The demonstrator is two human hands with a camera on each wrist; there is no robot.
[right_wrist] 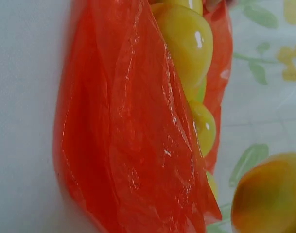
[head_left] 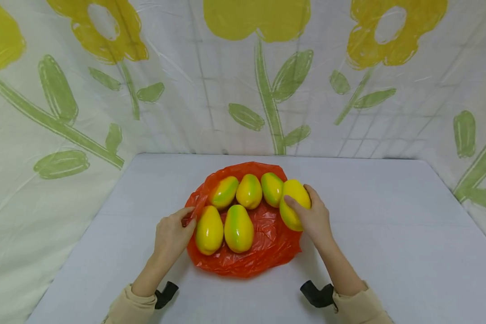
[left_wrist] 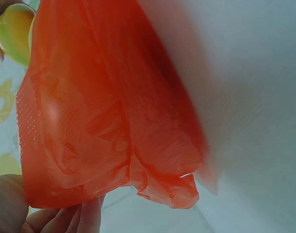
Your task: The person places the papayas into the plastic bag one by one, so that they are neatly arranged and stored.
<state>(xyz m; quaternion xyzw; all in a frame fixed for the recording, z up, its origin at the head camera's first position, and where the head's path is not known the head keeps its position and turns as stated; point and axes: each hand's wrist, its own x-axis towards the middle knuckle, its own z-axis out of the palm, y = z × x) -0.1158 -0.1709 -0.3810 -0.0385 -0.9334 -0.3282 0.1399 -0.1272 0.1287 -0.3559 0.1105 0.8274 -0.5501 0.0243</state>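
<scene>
An orange plastic bag [head_left: 263, 243] lies flat on the white table [head_left: 389, 243] with several yellow-green mangoes on it. My left hand [head_left: 174, 231] pinches the bag's left edge, beside the front-left mango [head_left: 209, 230]. My right hand [head_left: 313, 216] grips the rightmost mango [head_left: 292, 202] at the bag's right edge. The left wrist view is filled by the bag [left_wrist: 104, 111], with my fingers [left_wrist: 84, 218] under its lower rim and a mango [left_wrist: 14, 31] at the top left. In the right wrist view the bag [right_wrist: 128, 145] shows with mangoes [right_wrist: 186, 43] behind it and the held mango [right_wrist: 271, 194] at the lower right.
A floral plastic sheet [head_left: 243, 76] hangs as a wall behind and to both sides of the table. Bare table surface extends left, right and in front of the bag. Black wrist mounts [head_left: 317, 294] sit on both sleeves.
</scene>
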